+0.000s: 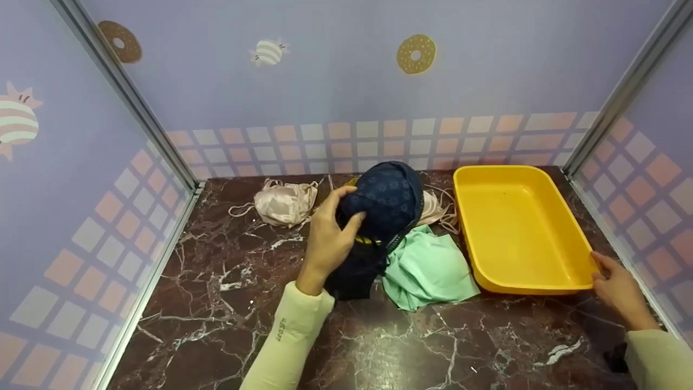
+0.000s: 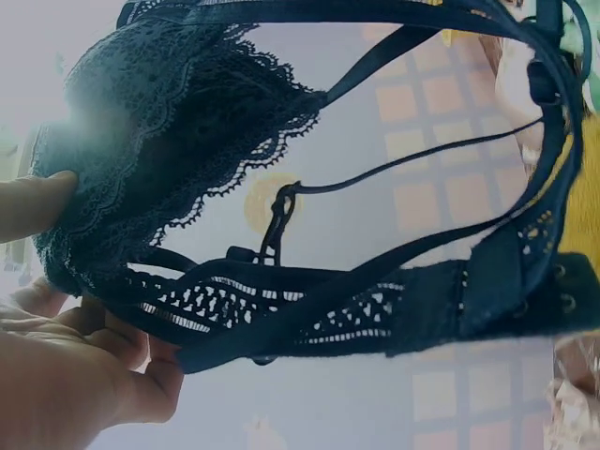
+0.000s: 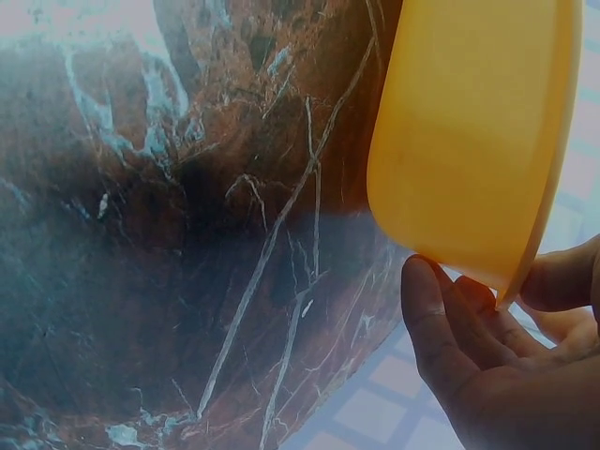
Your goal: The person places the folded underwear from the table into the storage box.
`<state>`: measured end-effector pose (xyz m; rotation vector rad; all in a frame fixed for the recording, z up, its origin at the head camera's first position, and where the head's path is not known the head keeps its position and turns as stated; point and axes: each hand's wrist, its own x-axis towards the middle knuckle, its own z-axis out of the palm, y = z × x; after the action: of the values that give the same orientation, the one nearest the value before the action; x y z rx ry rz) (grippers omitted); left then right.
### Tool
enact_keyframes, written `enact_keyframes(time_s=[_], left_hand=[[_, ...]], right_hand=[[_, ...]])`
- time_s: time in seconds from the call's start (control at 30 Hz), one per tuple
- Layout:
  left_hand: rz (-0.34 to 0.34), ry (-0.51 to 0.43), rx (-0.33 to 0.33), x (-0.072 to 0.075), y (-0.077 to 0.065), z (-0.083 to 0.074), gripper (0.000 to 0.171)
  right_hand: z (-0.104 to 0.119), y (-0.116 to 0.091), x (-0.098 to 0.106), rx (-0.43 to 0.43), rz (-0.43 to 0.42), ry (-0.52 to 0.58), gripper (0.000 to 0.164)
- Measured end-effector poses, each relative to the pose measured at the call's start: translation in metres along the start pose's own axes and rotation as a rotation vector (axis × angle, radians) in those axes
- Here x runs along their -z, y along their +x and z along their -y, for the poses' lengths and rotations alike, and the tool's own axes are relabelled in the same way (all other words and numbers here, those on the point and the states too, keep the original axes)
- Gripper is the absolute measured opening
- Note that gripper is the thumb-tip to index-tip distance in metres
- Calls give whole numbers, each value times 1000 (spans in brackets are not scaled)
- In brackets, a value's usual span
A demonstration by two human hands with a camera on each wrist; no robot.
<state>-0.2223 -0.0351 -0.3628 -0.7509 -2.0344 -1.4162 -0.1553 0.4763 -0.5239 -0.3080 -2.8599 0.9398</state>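
Note:
My left hand (image 1: 330, 233) pinches a navy lace bra (image 1: 387, 197) by its cup and lifts it in front of the other garments. In the left wrist view, the thumb presses the lace cup while the fingers curl beneath; the band (image 2: 328, 305) and straps stretch off to the right. A yellow plastic tray (image 1: 525, 233) with a bare inside stands at the right. At its near right corner, my right hand (image 1: 620, 290) grips the rim. The right wrist view shows the thumb and fingers on either side of the tray edge (image 3: 459, 141).
A mint green garment (image 1: 427, 268) lies against the tray's left side. Beside it is a black garment (image 1: 354, 271), partly behind my left hand. One pale pink bra (image 1: 284, 204) rests at the back left, another pale pink piece (image 1: 430, 208) behind the navy bra. Patterned walls (image 1: 346, 81) enclose the marbled surface.

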Motion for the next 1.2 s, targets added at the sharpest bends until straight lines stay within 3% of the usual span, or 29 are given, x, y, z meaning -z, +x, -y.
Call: enact_keyframes(time_s=[0.13,0.3,0.7,0.97,1.2], left_hand=[[5,-40,-22,-21,2,7,38],[26,-16,-39,-49,3,18,40],[74,2,-138,-101,13,1,38],[73,-94,-156,-139,17,-9,39],[126,-50,-193,-177,19,-15,39]], right_hand=[[-1,-1,2,7,-17,7,48],[-2,0,4,1,-26,8,48],[3,2,-1,36,-33,21,46],[5,1,1,35,-15,66,46],[1,-3,3,10,-9,74,47]])
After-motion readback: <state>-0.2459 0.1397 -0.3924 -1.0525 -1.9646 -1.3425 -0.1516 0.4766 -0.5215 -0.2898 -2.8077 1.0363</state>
